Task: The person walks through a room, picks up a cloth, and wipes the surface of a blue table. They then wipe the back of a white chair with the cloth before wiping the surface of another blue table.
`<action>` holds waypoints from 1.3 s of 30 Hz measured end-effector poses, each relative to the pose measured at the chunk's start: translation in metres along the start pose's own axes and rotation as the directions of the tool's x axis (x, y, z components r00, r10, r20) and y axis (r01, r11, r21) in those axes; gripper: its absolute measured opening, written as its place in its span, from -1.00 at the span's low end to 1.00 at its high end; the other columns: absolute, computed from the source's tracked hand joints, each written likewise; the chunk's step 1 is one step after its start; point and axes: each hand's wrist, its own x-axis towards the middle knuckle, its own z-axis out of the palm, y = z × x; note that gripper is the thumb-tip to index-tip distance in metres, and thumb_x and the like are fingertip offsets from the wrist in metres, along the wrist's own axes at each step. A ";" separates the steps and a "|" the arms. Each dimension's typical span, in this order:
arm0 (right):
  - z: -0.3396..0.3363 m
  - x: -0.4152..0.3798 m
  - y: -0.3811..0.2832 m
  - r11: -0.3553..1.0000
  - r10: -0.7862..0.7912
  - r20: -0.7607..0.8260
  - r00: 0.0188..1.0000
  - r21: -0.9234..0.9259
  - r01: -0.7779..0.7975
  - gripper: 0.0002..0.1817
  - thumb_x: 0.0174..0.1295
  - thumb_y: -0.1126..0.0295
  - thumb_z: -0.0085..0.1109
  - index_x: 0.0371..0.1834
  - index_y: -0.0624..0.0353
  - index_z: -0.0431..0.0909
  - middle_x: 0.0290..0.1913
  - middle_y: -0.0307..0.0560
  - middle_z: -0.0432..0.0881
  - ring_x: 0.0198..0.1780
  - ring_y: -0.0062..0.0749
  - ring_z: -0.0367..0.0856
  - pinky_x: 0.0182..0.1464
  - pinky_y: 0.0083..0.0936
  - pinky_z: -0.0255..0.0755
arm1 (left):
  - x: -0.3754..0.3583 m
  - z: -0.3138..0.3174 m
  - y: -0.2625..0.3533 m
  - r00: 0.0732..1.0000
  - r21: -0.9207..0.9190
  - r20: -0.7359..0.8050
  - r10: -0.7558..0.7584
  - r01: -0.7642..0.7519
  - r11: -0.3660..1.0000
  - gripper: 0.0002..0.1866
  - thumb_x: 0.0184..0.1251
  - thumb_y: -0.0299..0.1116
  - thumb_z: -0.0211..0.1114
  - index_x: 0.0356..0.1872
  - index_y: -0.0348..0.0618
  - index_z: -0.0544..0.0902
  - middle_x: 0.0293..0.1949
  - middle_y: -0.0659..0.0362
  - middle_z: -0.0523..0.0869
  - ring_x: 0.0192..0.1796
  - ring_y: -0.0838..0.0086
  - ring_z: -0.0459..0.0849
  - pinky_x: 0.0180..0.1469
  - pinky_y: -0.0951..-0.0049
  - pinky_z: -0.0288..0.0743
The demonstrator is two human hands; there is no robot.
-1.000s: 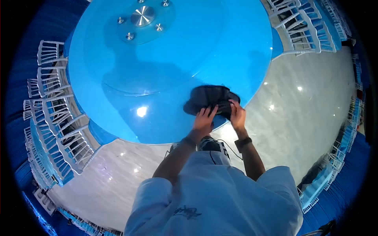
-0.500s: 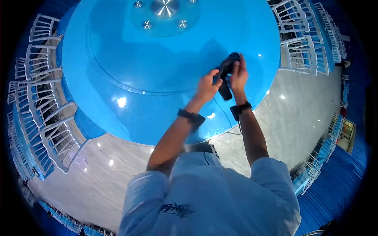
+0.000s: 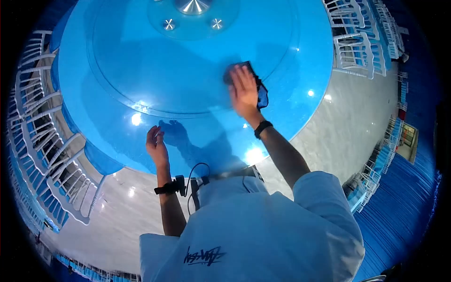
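Observation:
My right hand (image 3: pixel 244 91) lies with its fingers stretched out over a dark object (image 3: pixel 251 68) on the round blue table (image 3: pixel 197 61). The hand covers much of this object and blurs a little with motion. Black edges and a bluish part show on its right side; its exact kind cannot be made out. To the left, near the table's front edge, my left hand (image 3: pixel 158 144) is apart from it. Its fingers are loosely bent and nothing shows in them. A black band with a small box (image 3: pixel 177 186) is on my left wrist, and a black band (image 3: pixel 263 128) on my right.
A silvery metal hub (image 3: pixel 193 6) and smaller metal discs (image 3: pixel 216 24) are at the table's centre. White chairs (image 3: pixel 44 155) stand along the left, with more white chairs (image 3: pixel 354 40) at the right. A dark cable (image 3: pixel 191 176) loops beside my left wrist.
Both hands were together around the dark object farther right. My left hand has let go and moved left towards me. My right hand and the object have shifted left, and the hand now lies flat.

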 end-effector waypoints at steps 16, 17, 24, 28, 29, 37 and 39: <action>0.049 -0.022 -0.176 0.874 -0.458 0.292 0.839 0.317 0.367 -0.51 0.55 0.47 0.18 0.53 -0.04 0.63 0.75 -0.13 0.37 0.81 -0.11 0.18 0.80 0.06 0.15 | 0.145 -0.017 -0.020 0.966 -0.228 0.183 -0.185 0.224 0.947 -0.61 0.65 -0.19 0.46 0.09 -0.24 0.47 -0.28 0.01 0.83 -0.31 0.19 0.89 -0.26 0.18 0.83; 0.058 -0.020 -0.176 0.866 -0.491 0.303 0.816 0.265 0.423 -0.48 0.58 0.43 0.15 0.57 -0.12 0.58 0.78 -0.16 0.31 0.83 -0.13 0.13 0.82 0.02 0.10 | 0.143 -0.017 0.005 0.968 -0.214 0.130 -0.214 0.238 0.948 -0.60 0.63 -0.21 0.49 0.09 -0.24 0.47 -0.28 0.01 0.83 -0.30 0.16 0.90 -0.23 0.15 0.85; 0.060 0.011 -0.172 0.829 -0.556 0.315 0.769 0.271 0.488 -0.46 0.60 0.39 0.13 0.62 -0.17 0.53 0.79 -0.13 0.29 0.83 -0.12 0.12 0.85 0.00 0.02 | 0.184 -0.044 0.039 0.963 -0.073 0.073 -0.260 0.265 0.961 -0.69 0.64 -0.30 0.45 0.17 -0.18 0.57 -0.17 0.01 0.85 -0.24 0.26 0.86 -0.13 0.15 0.81; 0.028 0.025 -0.118 0.921 -0.388 0.365 0.846 0.175 0.347 -0.46 0.54 0.46 0.14 0.57 -0.11 0.56 0.78 -0.12 0.32 0.81 -0.08 0.18 0.78 0.03 0.14 | 0.196 -0.037 0.036 0.968 -0.074 -0.072 -0.240 0.234 0.969 -0.65 0.66 -0.17 0.45 0.18 -0.13 0.55 -0.30 0.05 0.84 -0.36 0.26 0.86 -0.33 0.25 0.70; 0.021 0.027 -0.097 0.934 -0.353 0.332 0.875 0.170 0.313 -0.45 0.50 0.47 0.15 0.55 -0.08 0.57 0.77 -0.11 0.34 0.80 -0.08 0.20 0.76 0.04 0.15 | 0.191 -0.032 0.039 0.966 -0.076 -0.116 -0.231 0.223 0.972 -0.63 0.65 -0.19 0.46 0.19 -0.17 0.54 -0.31 0.06 0.83 -0.39 0.28 0.83 -0.35 0.30 0.68; -0.039 0.026 0.108 0.954 -0.250 0.241 0.938 -0.108 0.281 -0.44 0.48 0.49 0.11 0.56 0.04 0.52 0.73 -0.10 0.39 0.77 -0.08 0.28 0.77 0.14 0.10 | 0.103 0.033 -0.004 0.933 0.035 -0.352 -0.072 0.090 0.995 -0.16 0.50 -0.25 0.59 0.64 -0.24 0.31 0.10 -0.04 0.76 -0.25 0.36 0.83 -0.31 0.32 0.65; -0.056 0.027 0.144 0.971 -0.191 0.196 0.962 -0.105 0.215 -0.43 0.47 0.48 0.07 0.56 0.03 0.51 0.69 -0.09 0.45 0.74 -0.07 0.34 0.78 0.15 0.05 | 0.074 0.064 -0.003 0.939 -0.142 -0.302 -0.164 0.125 0.982 -0.10 0.61 -0.35 0.44 0.77 -0.17 0.07 0.01 -0.01 0.78 -0.27 0.33 0.81 -0.27 0.24 0.67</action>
